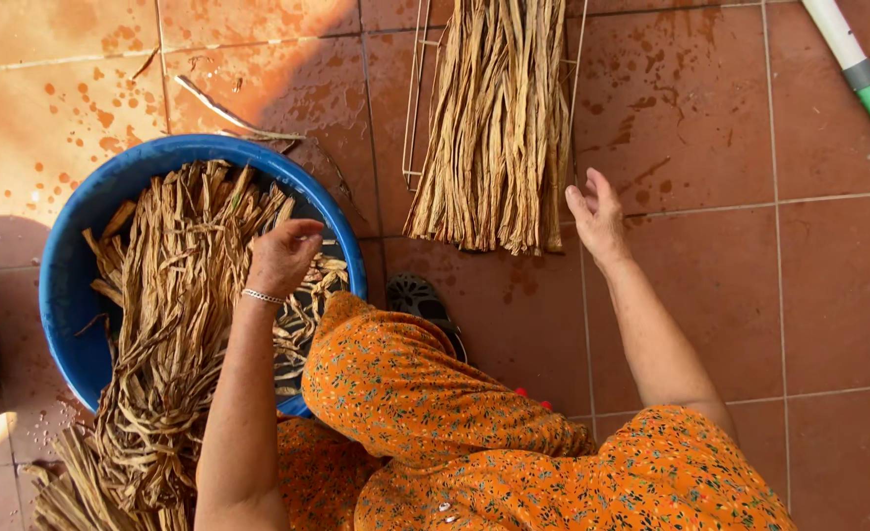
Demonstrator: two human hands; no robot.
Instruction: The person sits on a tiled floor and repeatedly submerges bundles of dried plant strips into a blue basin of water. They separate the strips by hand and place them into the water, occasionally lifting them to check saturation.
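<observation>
Left hand point(282, 258) over blue basin point(66, 285), fingers curled down into wet brown strips point(174, 295), seemingly gripping a few; grip itself hidden under the knuckles, cannot tell exactly. Thin silver bracelet point(263, 296) on that wrist. Right hand point(597, 211) open, fingers loosely spread, empty, hovering just beside right edge of drier strip bundle point(499, 128), not clearly touching

Then by size:
- Tiled floor point(750, 295), reddish-brown, splashed with damp spots near top left
- Orange flowered garment point(435, 413) over raised knee, bottom centre
- Basin, round, left of centre, heaped with tangled strips spilling over lower rim onto floor
- Bundle, pale tan, laid lengthwise on wire rack point(413, 118), top centre
- Dark sandal point(420, 300) between basin and knee, partly hidden
- White and green pole point(863, 74), top right corner, well apart from hands
- Single loose strip point(223, 113) on floor above basin
</observation>
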